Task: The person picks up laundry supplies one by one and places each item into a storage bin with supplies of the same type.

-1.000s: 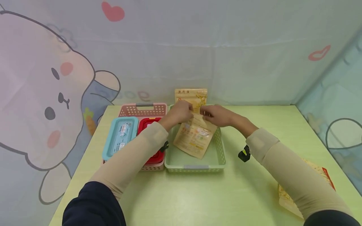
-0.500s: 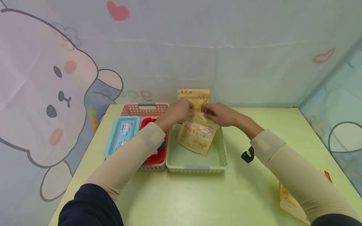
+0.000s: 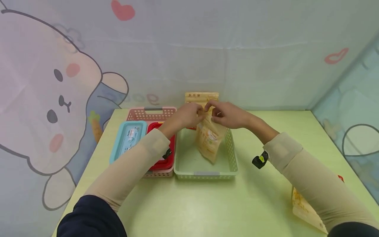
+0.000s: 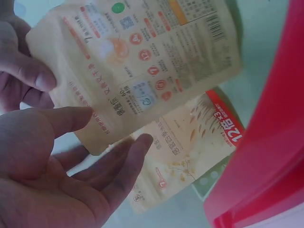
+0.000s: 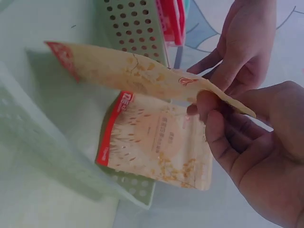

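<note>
Two hands on one pouch (image 3: 209,140) here, and it's hanging at a tilt over the green basket (image 3: 186,154). Can't tell if its bottom end touches the basket floor. The right hand (image 3: 231,114) is pinching the top edge between thumb and fingers, pretty clear from the right wrist view. The left hand (image 3: 189,115) is at the other top corner, thumb over the printed side, fingers loosely spread, but honestly can't tell whether it's actually gripping. The barcode side faces the left wrist cam.

Back pouch (image 3: 202,97) stands inside the same basket at the far end, top sticking up past the rim. Just left of that is the pink basket (image 3: 134,115), with a blue box (image 3: 129,136) and a red box (image 3: 170,158) side by side. Third pouch (image 3: 306,210) lies on the table (image 3: 177,207), partly hidden by the right sleeve (image 3: 319,184).
</note>
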Tool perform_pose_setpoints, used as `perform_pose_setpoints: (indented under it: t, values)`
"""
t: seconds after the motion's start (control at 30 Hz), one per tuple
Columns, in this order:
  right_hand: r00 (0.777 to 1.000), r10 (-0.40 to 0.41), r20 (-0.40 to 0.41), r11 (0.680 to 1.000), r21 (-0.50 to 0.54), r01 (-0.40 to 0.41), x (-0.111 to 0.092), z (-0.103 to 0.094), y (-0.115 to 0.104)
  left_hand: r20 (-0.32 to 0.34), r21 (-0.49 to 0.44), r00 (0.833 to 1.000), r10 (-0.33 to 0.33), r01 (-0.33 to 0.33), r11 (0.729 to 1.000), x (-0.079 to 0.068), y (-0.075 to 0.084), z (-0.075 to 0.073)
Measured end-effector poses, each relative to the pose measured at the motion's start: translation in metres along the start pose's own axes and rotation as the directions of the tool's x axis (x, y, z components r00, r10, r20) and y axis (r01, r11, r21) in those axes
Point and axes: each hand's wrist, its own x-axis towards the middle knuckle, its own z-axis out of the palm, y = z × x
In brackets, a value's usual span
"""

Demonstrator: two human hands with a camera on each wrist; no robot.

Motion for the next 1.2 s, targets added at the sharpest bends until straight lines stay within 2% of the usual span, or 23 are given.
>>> perform_pose_setpoints:
  t: [0.17,0.23,0.3,0.37,0.47,0.53,0.57,0.6,0.67,0.77,0.83,0.9,0.97,1.07,1.13,1.2]
  values:
    - [1.0,0.028,-0.005,1.0,0.003,-0.028,-0.001,-0.004,-0.008,-0.003,-0.032,0.998,-0.063,0.063,0.998,-0.005,0.004,0.002]
    - [0.998,0.061,-0.006,0.998,0.017,-0.061,-0.002,-0.006,-0.011,0.042,-0.025,0.997,-0.063,0.064,0.998,-0.01,0.008,-0.001]
    - [0.995,0.099,0.002,0.994,0.049,-0.099,-0.004,-0.008,-0.014,0.123,0.02,0.992,-0.026,0.023,1.0,-0.014,0.013,-0.005]
    - [0.992,0.124,0.013,0.989,0.082,-0.124,-0.006,-0.01,-0.016,0.225,0.057,0.974,0.033,-0.047,0.997,-0.019,0.017,-0.009]
    - [0.991,0.135,0.022,0.984,0.118,-0.137,-0.007,-0.011,-0.016,0.34,0.103,0.934,0.112,-0.155,0.983,-0.026,0.018,-0.015]
    - [0.99,0.138,0.015,0.984,0.116,-0.138,-0.007,-0.01,-0.017,0.381,0.074,0.914,0.139,-0.181,0.981,-0.029,0.017,-0.016]
    - [0.99,0.143,0.004,0.983,0.112,-0.143,-0.007,-0.008,-0.017,0.386,0.067,0.912,0.138,-0.177,0.982,-0.03,0.016,-0.017]
    - [0.989,0.147,-0.014,0.984,0.107,-0.145,-0.007,-0.007,-0.016,0.375,0.07,0.917,0.135,-0.173,0.982,-0.03,0.015,-0.016]
    - [0.986,0.155,-0.063,0.984,0.094,-0.149,-0.007,-0.005,-0.016,0.327,0.084,0.939,0.107,-0.142,0.986,-0.029,0.012,-0.015]
    - [0.975,0.165,-0.149,0.985,0.068,-0.156,-0.005,-0.004,-0.015,0.187,0.119,0.982,0.042,-0.065,0.991,-0.025,0.01,-0.013]
    - [0.967,0.167,-0.193,0.986,0.053,-0.159,-0.005,-0.003,-0.014,0.091,0.124,0.996,0.007,-0.018,0.992,-0.022,0.007,-0.012]
    - [0.957,0.164,-0.238,0.986,0.023,-0.163,-0.004,-0.003,-0.013,0.017,0.105,1.0,-0.001,-0.001,0.995,-0.019,0.002,-0.011]
    - [0.942,0.166,-0.293,0.984,-0.01,-0.176,-0.005,-0.002,-0.01,-0.039,0.086,0.999,0.015,-0.011,0.996,-0.016,-0.003,-0.011]
    - [0.907,0.179,-0.381,0.971,-0.08,-0.225,-0.009,-0.004,-0.004,-0.094,0.055,0.995,0.035,-0.03,0.998,-0.012,-0.012,-0.012]
    - [0.897,0.208,-0.389,0.958,-0.101,-0.267,-0.013,-0.006,0.0,-0.111,0.026,0.993,0.029,-0.026,0.999,-0.01,-0.018,-0.013]
    - [0.904,0.24,-0.353,0.952,-0.098,-0.29,-0.015,-0.008,0.006,-0.106,-0.005,0.994,-0.003,0.002,1.0,-0.01,-0.023,-0.014]
